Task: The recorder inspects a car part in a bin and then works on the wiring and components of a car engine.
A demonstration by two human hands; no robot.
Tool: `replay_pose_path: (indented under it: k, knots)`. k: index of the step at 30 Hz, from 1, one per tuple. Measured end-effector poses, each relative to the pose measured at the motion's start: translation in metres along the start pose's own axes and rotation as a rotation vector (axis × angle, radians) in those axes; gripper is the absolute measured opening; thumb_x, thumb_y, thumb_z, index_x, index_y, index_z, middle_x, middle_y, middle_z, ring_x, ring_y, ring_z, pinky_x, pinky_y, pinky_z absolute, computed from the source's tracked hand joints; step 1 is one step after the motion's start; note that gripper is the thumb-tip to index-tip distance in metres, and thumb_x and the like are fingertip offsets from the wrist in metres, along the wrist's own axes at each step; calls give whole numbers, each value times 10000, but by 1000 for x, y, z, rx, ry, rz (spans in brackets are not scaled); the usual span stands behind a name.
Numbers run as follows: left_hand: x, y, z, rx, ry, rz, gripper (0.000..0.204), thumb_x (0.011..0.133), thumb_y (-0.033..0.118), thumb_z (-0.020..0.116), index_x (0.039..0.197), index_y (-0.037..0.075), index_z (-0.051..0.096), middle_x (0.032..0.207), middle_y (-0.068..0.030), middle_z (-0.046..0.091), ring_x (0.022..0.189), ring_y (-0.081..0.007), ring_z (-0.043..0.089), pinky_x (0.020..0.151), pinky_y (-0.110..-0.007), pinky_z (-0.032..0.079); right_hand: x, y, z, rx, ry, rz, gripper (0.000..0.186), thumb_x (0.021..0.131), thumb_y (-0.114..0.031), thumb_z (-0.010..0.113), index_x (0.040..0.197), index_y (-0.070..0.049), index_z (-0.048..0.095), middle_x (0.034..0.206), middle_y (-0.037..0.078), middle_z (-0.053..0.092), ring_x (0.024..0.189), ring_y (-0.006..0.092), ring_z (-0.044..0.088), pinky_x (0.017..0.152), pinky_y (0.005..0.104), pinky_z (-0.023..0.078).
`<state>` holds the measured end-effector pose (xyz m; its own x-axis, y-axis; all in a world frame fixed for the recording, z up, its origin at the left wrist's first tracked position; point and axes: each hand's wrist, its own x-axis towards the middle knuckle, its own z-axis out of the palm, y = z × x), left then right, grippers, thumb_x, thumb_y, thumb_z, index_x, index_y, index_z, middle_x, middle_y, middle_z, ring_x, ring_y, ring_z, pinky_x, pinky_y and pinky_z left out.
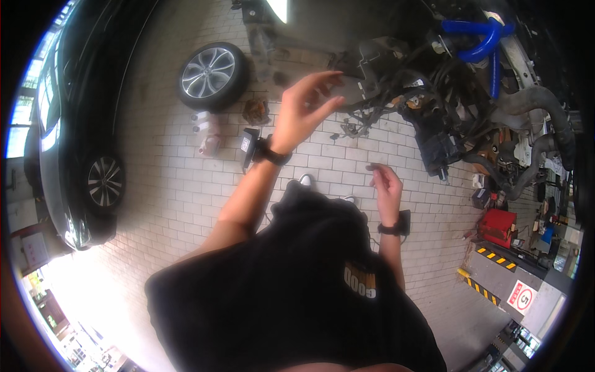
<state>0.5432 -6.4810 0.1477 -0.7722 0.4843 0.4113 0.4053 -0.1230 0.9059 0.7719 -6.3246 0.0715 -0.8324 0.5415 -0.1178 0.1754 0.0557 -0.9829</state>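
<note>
My left hand (306, 106) reaches ahead over the tiled floor, its thumb and fingers spread apart with nothing visible between them. It is nearest the dark wiring harness (372, 105) hanging from the engine bay of a vehicle at the right, and a gap seems to remain between them. My right hand (388, 188) hangs lower and nearer my body, fingers loosely bent and apart. A dark patch shows at one of its fingertips, too small to make out. Black hoses, a black plastic part (437, 146) and bright blue tubes (486, 40) fill the engine bay.
An alloy wheel with its tyre (214, 75) lies on the floor ahead left, beside a pale container (206, 133) and a brownish part (255, 110). A dark car (80, 155) stands left. Right are a red box (497, 227) and a yellow-black striped lift base (496, 273).
</note>
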Motion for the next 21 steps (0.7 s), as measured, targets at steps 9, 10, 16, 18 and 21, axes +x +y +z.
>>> replay_pose_path:
  k: [9,10,16,18,21]
  knots:
    - [3,16,27,18,23,5,479,729,84,744,1175,50,572,1004,-36,660,719,-52,517,593,-191,411,-1,6,0,-36,-22,-19,166,902,-60,545,1034,24,600,932,55,655,684,57,534,610,203,451]
    - [3,17,31,12,68,23,442,718,100,758,1125,49,595,961,-41,657,699,-64,510,584,-195,402,-2,6,0,-39,-21,-21,166,902,-60,545,1034,24,600,932,55,655,684,57,534,610,203,451]
    - [2,17,44,58,188,145,323,717,87,757,1011,41,630,885,-46,634,669,-95,510,569,-210,398,-5,4,-2,-37,15,-7,158,907,-60,539,1025,21,605,931,54,657,677,55,532,610,199,451]
    - [3,18,48,45,198,168,319,720,80,751,1013,42,631,910,-46,637,674,-97,516,568,-212,399,-6,3,-3,-45,25,-1,157,909,-63,540,1022,24,605,933,56,658,682,52,533,610,199,451]
    - [6,23,51,23,191,214,308,728,64,739,1015,43,630,956,-49,642,686,-98,528,570,-214,402,-8,2,-4,-48,37,13,159,912,-64,537,1025,26,603,937,59,659,681,51,530,610,198,450]
